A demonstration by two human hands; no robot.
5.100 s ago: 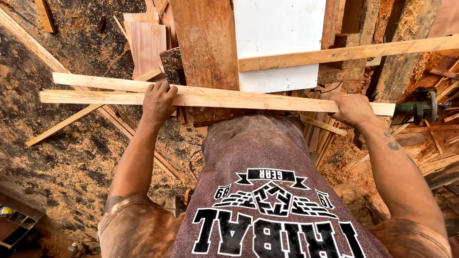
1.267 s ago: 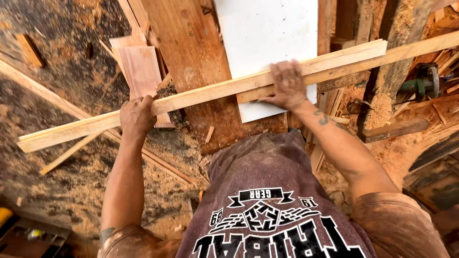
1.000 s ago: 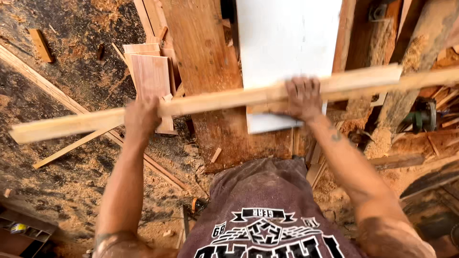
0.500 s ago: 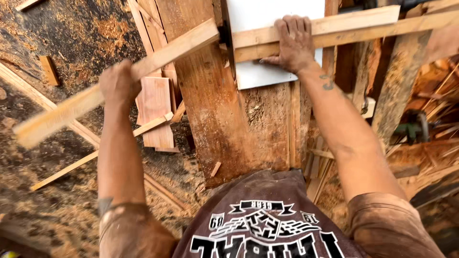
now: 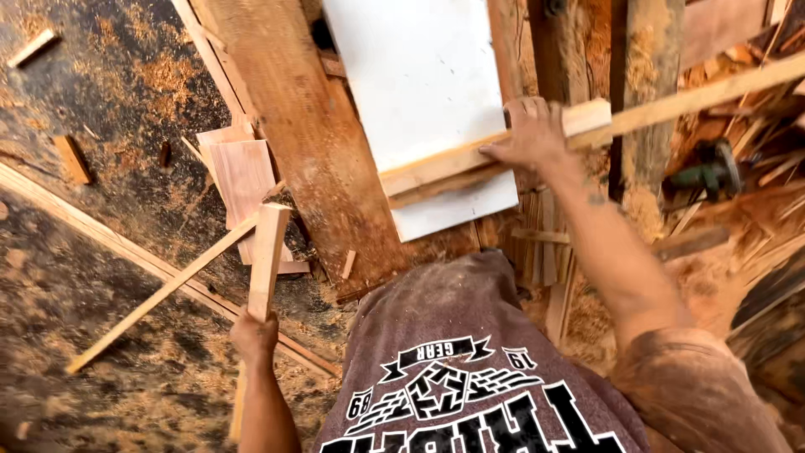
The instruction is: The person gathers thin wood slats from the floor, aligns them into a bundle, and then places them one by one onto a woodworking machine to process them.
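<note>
Gripping separate wood strips [image 5: 267,260], both hands [image 5: 254,334] seemingly clear of edges.

Pale tan wood strip [image 5: 267,260] in left hand [image 5: 254,335]; same pale tan on strips [image 5: 495,155] under right hand [image 5: 532,134]. White panel [image 5: 428,92]. Reddish-brown plank [image 5: 310,143]. Grey-brown shirt [image 5: 453,335] w/ black-and-white print. Dark floor [image 5: 75,277], orange sawdust specks.
</note>
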